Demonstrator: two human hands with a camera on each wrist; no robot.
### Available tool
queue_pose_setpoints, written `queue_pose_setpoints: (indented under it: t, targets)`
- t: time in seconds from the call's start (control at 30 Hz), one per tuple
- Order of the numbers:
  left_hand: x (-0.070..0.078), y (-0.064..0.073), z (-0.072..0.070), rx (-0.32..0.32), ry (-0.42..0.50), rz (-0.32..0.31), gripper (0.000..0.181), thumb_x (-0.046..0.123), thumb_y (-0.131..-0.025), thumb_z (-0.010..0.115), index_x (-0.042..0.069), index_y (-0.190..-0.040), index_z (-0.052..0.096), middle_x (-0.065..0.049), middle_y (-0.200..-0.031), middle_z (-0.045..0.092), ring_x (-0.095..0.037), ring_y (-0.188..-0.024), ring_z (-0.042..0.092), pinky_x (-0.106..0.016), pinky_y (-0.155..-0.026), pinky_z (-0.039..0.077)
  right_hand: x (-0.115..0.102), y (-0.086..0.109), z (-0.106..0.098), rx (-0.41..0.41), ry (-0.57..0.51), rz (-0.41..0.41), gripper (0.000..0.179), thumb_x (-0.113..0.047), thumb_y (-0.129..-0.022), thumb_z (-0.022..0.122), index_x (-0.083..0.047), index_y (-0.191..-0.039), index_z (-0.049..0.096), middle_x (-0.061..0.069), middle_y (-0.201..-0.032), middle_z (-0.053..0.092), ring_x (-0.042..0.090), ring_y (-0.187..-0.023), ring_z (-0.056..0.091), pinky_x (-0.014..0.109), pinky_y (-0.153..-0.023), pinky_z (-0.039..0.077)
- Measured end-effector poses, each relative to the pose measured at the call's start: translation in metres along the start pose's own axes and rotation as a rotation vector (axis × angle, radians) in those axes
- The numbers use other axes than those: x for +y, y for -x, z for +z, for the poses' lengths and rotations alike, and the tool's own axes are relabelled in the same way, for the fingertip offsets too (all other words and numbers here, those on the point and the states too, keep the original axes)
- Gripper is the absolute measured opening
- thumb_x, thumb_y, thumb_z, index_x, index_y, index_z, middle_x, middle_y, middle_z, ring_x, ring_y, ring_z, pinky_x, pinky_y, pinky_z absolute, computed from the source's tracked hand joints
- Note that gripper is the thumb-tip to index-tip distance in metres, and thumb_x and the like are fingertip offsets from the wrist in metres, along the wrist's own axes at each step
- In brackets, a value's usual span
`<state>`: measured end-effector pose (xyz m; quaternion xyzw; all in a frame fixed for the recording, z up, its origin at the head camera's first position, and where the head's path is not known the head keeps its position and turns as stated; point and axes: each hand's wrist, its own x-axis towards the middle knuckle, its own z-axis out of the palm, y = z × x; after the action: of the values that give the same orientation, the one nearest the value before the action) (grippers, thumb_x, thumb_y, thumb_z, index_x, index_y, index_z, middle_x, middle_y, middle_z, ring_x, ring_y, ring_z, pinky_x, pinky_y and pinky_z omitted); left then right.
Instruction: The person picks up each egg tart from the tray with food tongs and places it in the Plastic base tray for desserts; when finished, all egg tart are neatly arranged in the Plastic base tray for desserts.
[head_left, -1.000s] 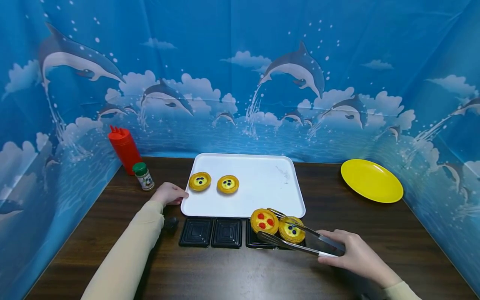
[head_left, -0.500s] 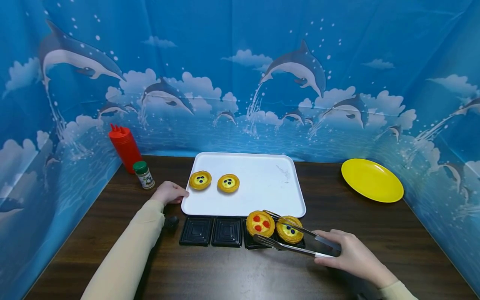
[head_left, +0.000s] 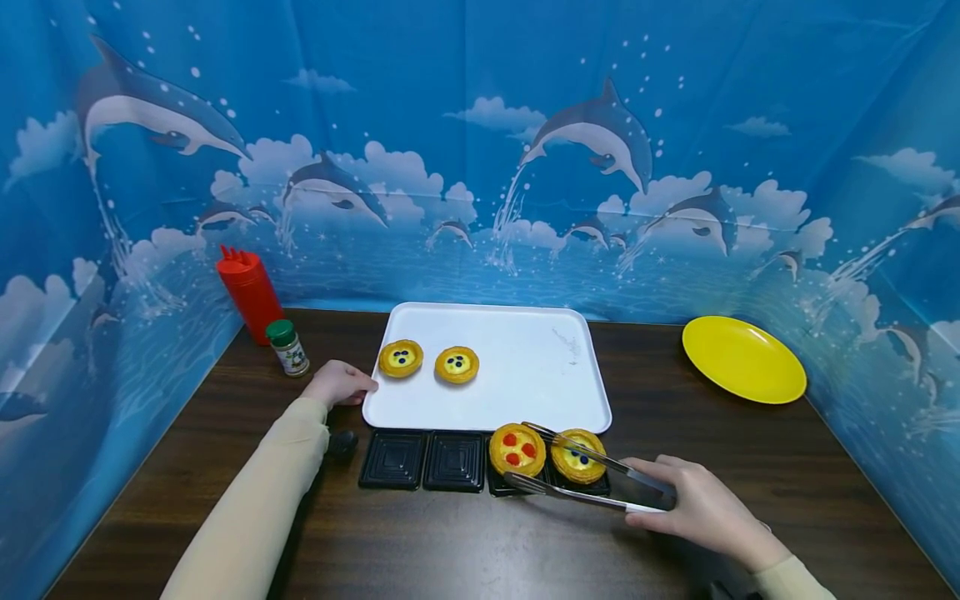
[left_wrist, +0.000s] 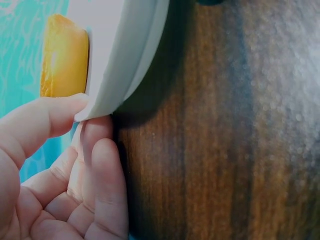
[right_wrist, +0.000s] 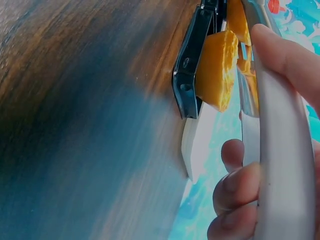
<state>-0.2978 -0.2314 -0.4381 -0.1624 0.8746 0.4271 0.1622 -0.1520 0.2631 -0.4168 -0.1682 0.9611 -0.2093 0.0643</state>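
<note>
My left hand (head_left: pixel 337 385) pinches the left rim of a white tray (head_left: pixel 525 358), thumb above and a finger below in the left wrist view. Two blueberry-topped tarts (head_left: pixel 401 359) sit on its left half. My right hand (head_left: pixel 697 508) grips metal tongs (head_left: pixel 577 496), whose arms lie either side of a tart with red fruit (head_left: pixel 517 460). That tart is at the third of the black square trays (head_left: pixel 453 462); whether it touches the bottom I cannot tell. Beneath the upper tong arm, another blueberry tart (head_left: pixel 577 472) sits in the rightmost black tray.
A red squeeze bottle (head_left: pixel 251 296) and a green-capped seasoning jar (head_left: pixel 288 348) stand at the left. At the back right lies a yellow plate (head_left: pixel 744 360). Behind the dark wooden table (head_left: pixel 480 550) hangs a blue dolphin curtain (head_left: pixel 480 167).
The tongs and the red-fruit tart have shifted left and slightly down, away from the blueberry tart, onto the third black tray. My left hand has stayed at the tray's rim.
</note>
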Motion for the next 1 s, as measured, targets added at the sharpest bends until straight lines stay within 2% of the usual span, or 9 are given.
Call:
queue_pose_setpoints:
  t: [0.27,0.57,1.0]
  targets:
    - [-0.0005,0.0007,0.0003,0.002,0.0,0.001,0.033,0.02,-0.089,0.066,-0.006,-0.109,0.066,-0.016,-0.1,0.065,-0.016,-0.072,0.058,-0.021,-0.066,0.053,-0.0038,-0.0003,-0.0006,-0.002,0.024,0.01,0.067,-0.055,-0.068,0.077,-0.02,-0.124,0.063,-0.008,-0.076,0.051,0.006,-0.065,0.044,0.02,-0.052,0.038]
    - [0.0002,0.0024,0.0002,0.001,-0.003,-0.006,0.033,0.021,-0.089,0.065,-0.005,-0.11,0.065,-0.015,-0.099,0.065,-0.017,-0.074,0.058,-0.021,-0.067,0.053,-0.0039,0.0004,-0.0017,0.018,0.054,-0.018,0.066,-0.055,-0.069,0.077,-0.022,-0.124,0.063,-0.01,-0.076,0.051,0.004,-0.064,0.043,0.02,-0.052,0.037]
    - [-0.0007,0.0017,-0.0003,-0.004,-0.009,-0.001,0.034,0.022,-0.089,0.065,-0.005,-0.111,0.065,-0.016,-0.101,0.065,-0.017,-0.075,0.058,-0.021,-0.068,0.053,-0.0051,0.0009,-0.0018,0.032,0.05,-0.018,0.066,-0.052,-0.068,0.078,-0.021,-0.124,0.063,-0.01,-0.076,0.052,0.006,-0.065,0.045,0.02,-0.052,0.038]
